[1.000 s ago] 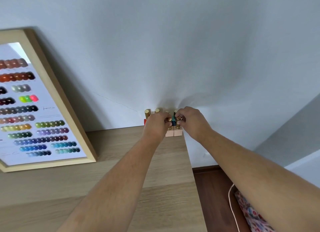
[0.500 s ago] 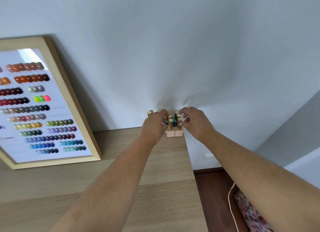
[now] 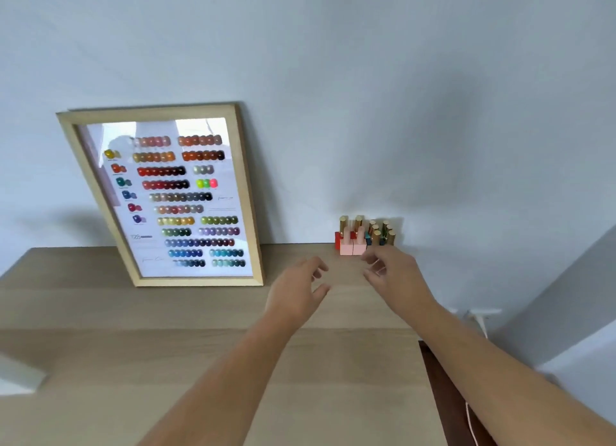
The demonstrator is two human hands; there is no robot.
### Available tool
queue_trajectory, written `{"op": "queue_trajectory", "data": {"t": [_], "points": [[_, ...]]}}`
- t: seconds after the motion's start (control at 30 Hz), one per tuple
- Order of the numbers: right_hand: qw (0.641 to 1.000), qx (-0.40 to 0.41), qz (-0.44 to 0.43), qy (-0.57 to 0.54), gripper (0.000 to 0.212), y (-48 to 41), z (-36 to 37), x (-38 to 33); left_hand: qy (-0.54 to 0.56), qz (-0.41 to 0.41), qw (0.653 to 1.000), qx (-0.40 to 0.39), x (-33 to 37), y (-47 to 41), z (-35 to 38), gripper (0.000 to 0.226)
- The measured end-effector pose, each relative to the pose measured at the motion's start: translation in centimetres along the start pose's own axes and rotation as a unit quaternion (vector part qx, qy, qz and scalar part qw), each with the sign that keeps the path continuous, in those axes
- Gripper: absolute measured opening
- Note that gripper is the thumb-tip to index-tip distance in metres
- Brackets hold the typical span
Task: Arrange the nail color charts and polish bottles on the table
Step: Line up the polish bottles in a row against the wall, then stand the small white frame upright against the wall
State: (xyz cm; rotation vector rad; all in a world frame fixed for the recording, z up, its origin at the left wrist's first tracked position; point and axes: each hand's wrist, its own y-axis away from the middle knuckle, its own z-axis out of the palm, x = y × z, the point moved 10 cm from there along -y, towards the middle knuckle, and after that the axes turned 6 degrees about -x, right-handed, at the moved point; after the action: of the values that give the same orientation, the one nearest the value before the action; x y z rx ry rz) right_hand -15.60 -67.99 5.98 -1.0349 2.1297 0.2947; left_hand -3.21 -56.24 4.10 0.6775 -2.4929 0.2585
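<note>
A wood-framed nail color chart [image 3: 173, 199] leans against the wall at the back left of the table [image 3: 206, 352]. Several polish bottles [image 3: 365, 235] with gold and pink caps stand clustered against the wall at the table's back right corner. My left hand [image 3: 296, 294] hovers over the table in front of the bottles, fingers spread, holding nothing. My right hand [image 3: 393, 277] is just below and right of the cluster, fingers apart and empty, not touching the bottles.
The table's right edge [image 3: 430, 379] drops to a dark wooden floor [image 3: 446, 389]. A white cable [image 3: 480, 322] runs down the wall at the right. A pale object [image 3: 20, 375] pokes in at the left edge.
Both hands have let go of the polish bottles and drawn back toward me. The view has shifted, so the chart now appears whole.
</note>
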Motion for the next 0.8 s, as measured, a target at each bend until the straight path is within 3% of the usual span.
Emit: {"op": "queue_trajectory", "data": {"t": [0.27, 0.4, 0.63, 0.8], "points": [[0.997, -0.074, -0.008, -0.026, 0.02, 7.0, 9.5, -9.3, 0.032, -0.053, 0.998, 0.016, -10.3, 11.5, -6.0, 0.024], [0.99, -0.127, -0.037, -0.042, 0.025, 8.7, 14.8, -15.0, 0.055, -0.107, 0.991, 0.063, -16.3, 18.1, -11.0, 0.023], [0.968, -0.222, -0.111, -0.045, 0.028, 10.3, 23.1, -22.2, 0.091, -0.243, 0.95, 0.175, -24.8, 29.2, -17.7, 0.024], [0.954, -0.251, -0.153, -0.064, 0.035, 10.8, 28.3, -27.4, 0.094, -0.298, 0.924, 0.223, -29.3, 34.7, -20.9, 0.03]]}}
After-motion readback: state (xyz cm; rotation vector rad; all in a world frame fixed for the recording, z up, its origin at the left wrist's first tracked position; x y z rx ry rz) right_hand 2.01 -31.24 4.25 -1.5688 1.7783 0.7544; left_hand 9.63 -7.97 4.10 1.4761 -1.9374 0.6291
